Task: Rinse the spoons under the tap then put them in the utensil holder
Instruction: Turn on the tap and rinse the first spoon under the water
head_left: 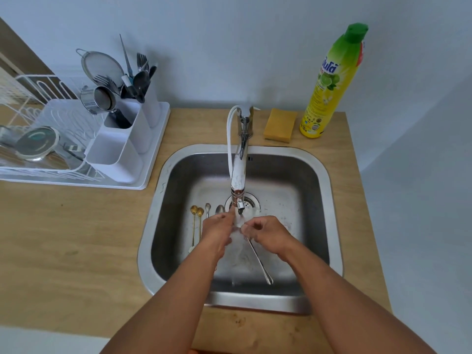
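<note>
Centre frame, under the running tap [238,159]: right hand [267,235] pinching a long silver spoon [259,261], bowl lost in water blur. Left hand [217,229] alongside, fingers hidden, grip impossible to tell. Spare spoons [199,221] lower left in sink [329,195], partly covered. Utensil holder [127,139] upper left.

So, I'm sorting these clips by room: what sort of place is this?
Most likely a small home kitchen: a steel sink with a running tap, a dish rack beside it, and dish soap with a sponge on the wooden counter.
</note>
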`<state>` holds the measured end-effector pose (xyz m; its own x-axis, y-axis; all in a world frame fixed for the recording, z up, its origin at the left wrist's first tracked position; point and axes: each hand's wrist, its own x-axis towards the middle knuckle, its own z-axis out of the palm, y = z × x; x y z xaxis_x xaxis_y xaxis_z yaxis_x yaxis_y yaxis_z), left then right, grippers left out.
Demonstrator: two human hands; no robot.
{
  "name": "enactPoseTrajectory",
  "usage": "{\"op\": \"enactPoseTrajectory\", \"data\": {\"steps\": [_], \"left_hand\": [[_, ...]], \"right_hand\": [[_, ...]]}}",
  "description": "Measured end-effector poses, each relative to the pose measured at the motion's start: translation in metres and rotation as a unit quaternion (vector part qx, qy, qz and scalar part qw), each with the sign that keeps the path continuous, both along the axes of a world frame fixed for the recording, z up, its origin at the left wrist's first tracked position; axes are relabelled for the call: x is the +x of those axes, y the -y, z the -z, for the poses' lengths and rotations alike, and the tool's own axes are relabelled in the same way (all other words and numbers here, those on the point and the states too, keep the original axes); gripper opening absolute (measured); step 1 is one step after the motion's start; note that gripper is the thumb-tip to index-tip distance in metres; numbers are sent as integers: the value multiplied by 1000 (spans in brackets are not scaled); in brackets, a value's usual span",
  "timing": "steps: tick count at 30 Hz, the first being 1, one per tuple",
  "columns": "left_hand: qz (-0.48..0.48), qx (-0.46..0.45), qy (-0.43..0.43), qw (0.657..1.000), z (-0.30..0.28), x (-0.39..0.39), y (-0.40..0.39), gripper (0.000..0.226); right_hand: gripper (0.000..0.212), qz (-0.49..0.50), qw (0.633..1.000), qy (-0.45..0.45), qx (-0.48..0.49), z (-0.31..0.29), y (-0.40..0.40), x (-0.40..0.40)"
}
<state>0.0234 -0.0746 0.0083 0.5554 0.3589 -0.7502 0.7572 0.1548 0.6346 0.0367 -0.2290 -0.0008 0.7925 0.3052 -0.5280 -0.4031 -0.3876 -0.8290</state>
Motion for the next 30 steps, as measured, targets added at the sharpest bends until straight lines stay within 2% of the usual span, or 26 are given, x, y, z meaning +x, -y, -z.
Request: {"op": "enactPoseTrajectory", "data": {"steps": [4,6,8,10,13,17,21,25,30], "left_hand": [[85,33,56,994,-7,3,1,5],[110,60,73,989,-9,0,3,22],[101,105,59,988,-10,2,7,27],[68,113,15,991,-12,7,11,14],[-13,1,-38,999,-14,10,9,28],[11,-166,-15,986,-9,-7,-2,42],[71,-235,-9,969,2,-20,-13,43],[87,-195,-13,977,3,-16,-8,37],[42,-103,-3,994,4,-7,1,26]], "right_hand": [[10,26,999,-20,25,1,0,1],[15,24,999,-16,19,2,-2,-1],[23,16,1000,3,-3,3,-5,-5],[23,15,999,25,-33,4,-7,-10],[17,34,997,44,-50,6,-7,-14],[22,45,999,-1,1,5,-3,-14],[26,14,999,-29,27,5,0,-16],[29,-17,999,6,30,1,0,-17],[25,-26,999,46,-7,-11,-2,-13]]}}
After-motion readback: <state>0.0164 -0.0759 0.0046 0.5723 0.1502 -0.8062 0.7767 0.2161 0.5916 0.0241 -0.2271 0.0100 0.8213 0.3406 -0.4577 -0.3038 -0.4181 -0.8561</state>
